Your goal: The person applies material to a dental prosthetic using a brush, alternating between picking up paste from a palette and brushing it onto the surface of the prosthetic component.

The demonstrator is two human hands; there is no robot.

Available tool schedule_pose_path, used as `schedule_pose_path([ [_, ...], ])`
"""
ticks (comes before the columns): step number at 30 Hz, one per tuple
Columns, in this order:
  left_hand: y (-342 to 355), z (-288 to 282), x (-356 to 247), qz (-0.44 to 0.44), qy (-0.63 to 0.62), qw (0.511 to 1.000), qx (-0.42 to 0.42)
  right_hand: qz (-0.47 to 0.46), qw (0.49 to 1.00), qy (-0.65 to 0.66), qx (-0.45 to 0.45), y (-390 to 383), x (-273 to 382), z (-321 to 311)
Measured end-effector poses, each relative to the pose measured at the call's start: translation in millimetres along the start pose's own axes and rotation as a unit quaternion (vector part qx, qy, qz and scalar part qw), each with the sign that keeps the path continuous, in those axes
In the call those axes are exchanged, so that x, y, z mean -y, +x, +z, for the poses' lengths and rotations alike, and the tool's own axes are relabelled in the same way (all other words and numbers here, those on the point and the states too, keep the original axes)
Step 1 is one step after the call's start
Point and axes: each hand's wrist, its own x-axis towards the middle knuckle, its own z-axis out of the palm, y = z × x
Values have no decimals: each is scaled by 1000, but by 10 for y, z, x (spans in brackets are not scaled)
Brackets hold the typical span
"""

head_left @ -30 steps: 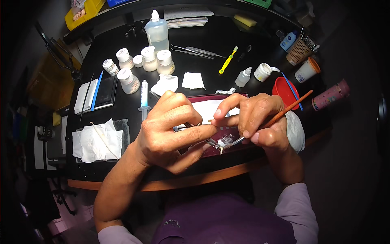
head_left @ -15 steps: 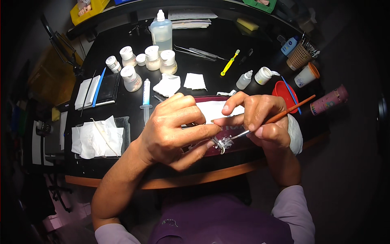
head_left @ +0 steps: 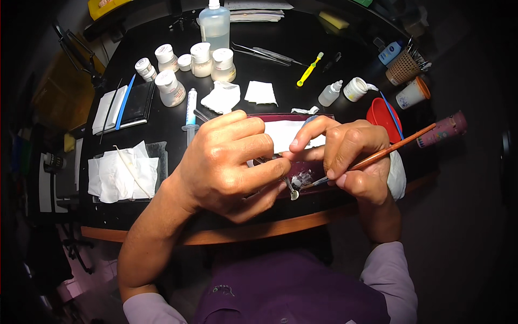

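Note:
My left hand [head_left: 232, 164] is closed around slim metal tweezers [head_left: 290, 185], mostly hidden by the fingers. At their tip sits a small whitish piece like a tooth crown [head_left: 294, 195]. My right hand [head_left: 353, 156] pinches a thin brush [head_left: 383, 153] with an orange-brown handle, its bristle tip pointing left, close beside the crown; whether they touch I cannot tell. The index fingertips of both hands meet or nearly meet. Behind the hands lies a dark red tray or plate [head_left: 324, 187] with white paper [head_left: 283, 132] and a smear of white material [head_left: 302, 177].
Several white-lidded jars [head_left: 200, 60] and a large clear bottle [head_left: 214, 29] stand at the back left. Tissues [head_left: 116, 175] lie at left, near a syringe [head_left: 191, 108]. To the right are a dropper bottle [head_left: 329, 94], a red bowl [head_left: 376, 114] and a pink cylinder [head_left: 440, 131].
My view has shifted slightly, so the desk items appear higher. The crown shows more clearly, slightly lower, and the brush tip has moved a little. Both hands keep their grips.

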Motion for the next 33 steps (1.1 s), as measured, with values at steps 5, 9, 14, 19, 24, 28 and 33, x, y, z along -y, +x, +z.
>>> schedule_pose_path([
  [5, 15, -30, -40, 6, 42, 999, 32, -2, 999, -29, 14, -8, -34, 12],
  [9, 14, -26, -41, 9, 46, 998, 31, -15, 999, -30, 14, -5, -37, 28],
  [14, 15, -10, -37, 11, 47, 998, 27, -16, 999, -44, 19, -9, -40, 21],
  [19, 14, -20, -42, 11, 49, 998, 28, -23, 999, -40, 18, -1, -43, 33],
  [24, 9, -20, -42, 8, 51, 998, 29, -19, 999, -41, 16, -6, -39, 42],
  [28, 21, -20, -42, 12, 52, 998, 27, -23, 999, -43, 21, 4, -22, 41],
  [33, 28, -124, -25, -2, 69, 997, 30, 5, 993, -79, -84, -46, 105, 14],
])
